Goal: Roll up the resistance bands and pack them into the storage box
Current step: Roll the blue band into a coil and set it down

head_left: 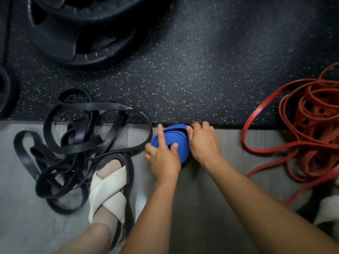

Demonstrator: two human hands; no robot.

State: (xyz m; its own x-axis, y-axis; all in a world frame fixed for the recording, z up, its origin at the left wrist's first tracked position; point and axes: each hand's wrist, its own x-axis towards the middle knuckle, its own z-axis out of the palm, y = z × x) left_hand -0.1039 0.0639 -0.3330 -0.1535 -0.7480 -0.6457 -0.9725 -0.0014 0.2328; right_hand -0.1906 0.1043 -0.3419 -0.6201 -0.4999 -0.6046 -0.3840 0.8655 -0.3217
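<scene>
Where the task's thing lies: a blue flat rubber resistance band, wound into a thick coil, sits at the centre of the frame on the pale grey floor, right at the edge of the black yellow-speckled rubber mat.
Left grip: the left hand holds the coil from its left side. The thumb presses near the wound centre and the index finger lies straight along the left rim.
Right grip: the right hand clasps the coil's right and upper rim, with its fingers curled over the outer wrap.
Left of the coil: a loose tangle of flat black rubber bands, one loop just beside the left hand.
Lower left: a foot in a cream cross-strap sandal, touching the black tangle.
Right edge: a tangle of thin red rubber bands, apart from the coil.
Upper left: round black weight plates on the mat.
</scene>
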